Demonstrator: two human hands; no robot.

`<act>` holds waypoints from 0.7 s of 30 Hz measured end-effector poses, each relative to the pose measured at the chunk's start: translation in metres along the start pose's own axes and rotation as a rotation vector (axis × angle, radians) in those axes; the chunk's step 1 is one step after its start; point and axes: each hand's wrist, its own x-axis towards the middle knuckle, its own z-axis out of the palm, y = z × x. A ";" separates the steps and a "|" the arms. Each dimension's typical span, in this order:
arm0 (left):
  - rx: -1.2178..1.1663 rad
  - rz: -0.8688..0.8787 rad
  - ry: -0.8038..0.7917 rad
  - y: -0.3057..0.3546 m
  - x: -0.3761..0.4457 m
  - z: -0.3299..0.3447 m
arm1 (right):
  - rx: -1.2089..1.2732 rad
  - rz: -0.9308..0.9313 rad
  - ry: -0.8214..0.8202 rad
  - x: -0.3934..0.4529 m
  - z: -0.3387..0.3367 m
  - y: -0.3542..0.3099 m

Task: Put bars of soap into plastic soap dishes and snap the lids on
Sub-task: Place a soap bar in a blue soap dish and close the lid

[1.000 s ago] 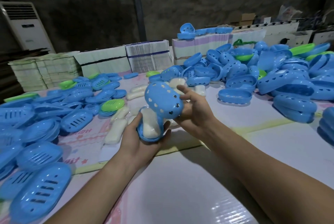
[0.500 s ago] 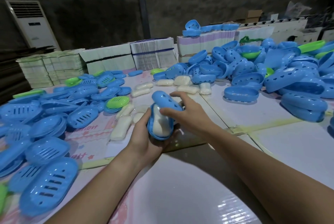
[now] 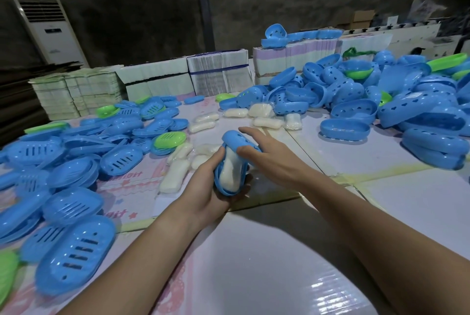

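1. In the middle of the frame the left hand [image 3: 208, 189] cups a blue soap dish [image 3: 220, 182] from below, fingers and thumb curled round its long sides, the dish tipped up on edge so that its open face turns toward the camera.
2. A white bar of soap [image 3: 230, 171] lies inside that dish, seated along its length and plainly visible through the opening that is left.
3. The right hand [image 3: 269, 156] brings a blue lid [image 3: 235, 140] onto the far, upper end of the dish; the thumb presses on the lid's near edge and the fingers lie spread along its back, so the hand pinches the lid.
4. The lid touches the dish at the upper end only; the lower end still gapes, so by my reading the step in hand is closing, not loading.
5. The next move seems to call for swinging the lid down until its rim lines up all round, then squeezing both hands together until it snaps.
6. More loose soap bars [image 3: 267, 121] lie just above the hands, slotted blue trays [image 3: 73, 251] crowd the left of the frame, and deep blue shells [image 3: 353, 110] are heaped at the upper right.
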 end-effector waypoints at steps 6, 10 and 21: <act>-0.109 0.013 0.032 0.001 -0.002 0.006 | -0.017 0.007 -0.027 0.001 0.009 -0.002; -0.147 0.008 0.033 0.002 -0.004 0.008 | -0.026 0.005 -0.070 -0.001 0.015 0.001; -0.160 0.063 0.084 -0.005 -0.004 0.014 | 0.003 0.074 -0.087 -0.004 0.023 -0.004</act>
